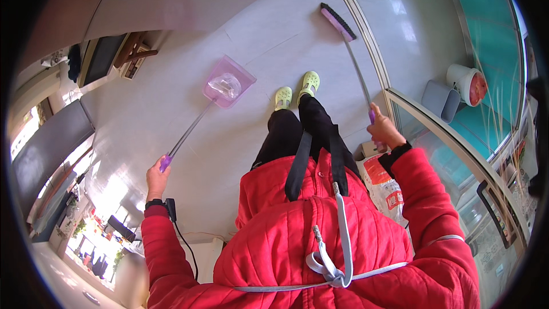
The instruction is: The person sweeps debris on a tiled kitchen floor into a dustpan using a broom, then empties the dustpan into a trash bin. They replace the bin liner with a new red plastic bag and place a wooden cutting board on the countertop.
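Note:
My left hand [158, 177] is closed round the purple grip of a long-handled dustpan [241, 78]. The pan is pink, translucent plastic and rests on the grey floor to the left of my feet, with a crumpled piece of clear plastic [224, 86] in it. In my right hand [384, 129] is the purple grip of a broom. The broom head [339, 22], pink with dark bristles, lies on the floor ahead and to the right, close to a metal door track. Both handles are thin metal rods slanting away from me.
A glass sliding door [454, 150] stands at my right beside its floor track [364, 30]. Beyond it are a grey bin [438, 99] and a white bucket [461, 81]. A printed plastic sack [379, 180] sits by my right leg. Wooden furniture [136, 55] stands at the left.

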Tool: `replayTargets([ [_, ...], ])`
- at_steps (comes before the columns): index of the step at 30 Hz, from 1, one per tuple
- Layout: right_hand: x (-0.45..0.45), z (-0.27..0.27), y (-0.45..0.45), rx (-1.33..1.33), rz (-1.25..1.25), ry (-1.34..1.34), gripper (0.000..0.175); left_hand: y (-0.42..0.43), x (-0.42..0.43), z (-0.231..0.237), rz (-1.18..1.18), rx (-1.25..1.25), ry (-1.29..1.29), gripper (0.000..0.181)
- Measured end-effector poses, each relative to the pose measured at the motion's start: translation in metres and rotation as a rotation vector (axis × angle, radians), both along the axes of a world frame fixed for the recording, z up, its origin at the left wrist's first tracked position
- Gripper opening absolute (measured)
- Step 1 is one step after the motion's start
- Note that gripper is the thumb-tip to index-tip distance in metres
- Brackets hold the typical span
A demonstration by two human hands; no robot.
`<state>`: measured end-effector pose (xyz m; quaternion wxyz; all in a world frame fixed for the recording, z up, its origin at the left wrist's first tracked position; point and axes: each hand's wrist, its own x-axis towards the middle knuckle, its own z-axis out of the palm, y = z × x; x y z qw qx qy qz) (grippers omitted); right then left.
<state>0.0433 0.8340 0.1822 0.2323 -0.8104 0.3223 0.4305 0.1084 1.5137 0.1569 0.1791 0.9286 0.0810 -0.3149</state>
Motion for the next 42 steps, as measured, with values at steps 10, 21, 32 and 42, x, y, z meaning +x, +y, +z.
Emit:
replayTargets([
  [10,-0.087,-0.030,0.113,0.478,0.423,-0.233,0.073,0.036,-0.066,-0.048,0.047,-0.087,0.060,0.044],
  [21,-0.090,0.032,0.120,0.684,-0.122,0.052,0.066,0.048,-0.069,-0.057,-0.007,-0.163,-0.023,0.043],
  [32,-0.161,0.140,0.036,0.359,-0.497,-0.258,0.062,-0.050,0.037,0.001,-0.190,-0.123,-0.062,0.042],
  [42,-0.155,0.102,-0.105,0.180,-0.963,-0.419,0.063,-0.274,0.181,0.058,-0.412,-0.102,-0.083,0.043],
])
